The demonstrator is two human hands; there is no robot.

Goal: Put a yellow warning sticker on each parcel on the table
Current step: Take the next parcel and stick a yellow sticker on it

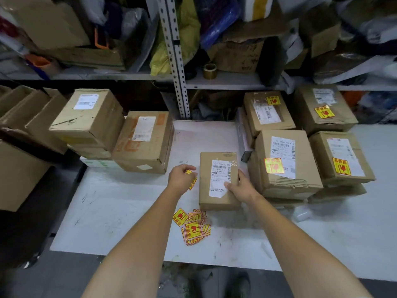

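Sticker pile (pixel 193 227) lies loose on the white surface (pixel 120 211) near the front edge, just in front of the small parcel (pixel 207 179). Pile is overlapped, count unclear.

Left grip (pixel 180 178) pinches a single sticker (pixel 192 183), yellow with red print, just left of the small parcel and off it.

Right grip (pixel 241 189) holds the small parcel: thumb on top over the shipping label (pixel 221 175), fingers down its right side. Parcel lies flat at mid-surface, no yellow sticker on it.

All cartons are closed, contents hidden.

Right of it, touching or nearly so: 4 stickered parcels (pixel 285 181) on the top layer, 2 front and 2 back, each with 1 yellow sticker on top. More boxes sit under them, number unclear. A clear plastic scrap (pixel 301 214) lies in front of that stack.

Left side: 2 unstickered parcels (pixel 144 147) with white labels, the taller one stacked on lower boxes. Plain cartons (pixel 19 173) sit further left, off the surface.

Behind: a metal shelf (pixel 225 81) crammed with bags and boxes, with 1 tape roll (pixel 209 70) by the upright.
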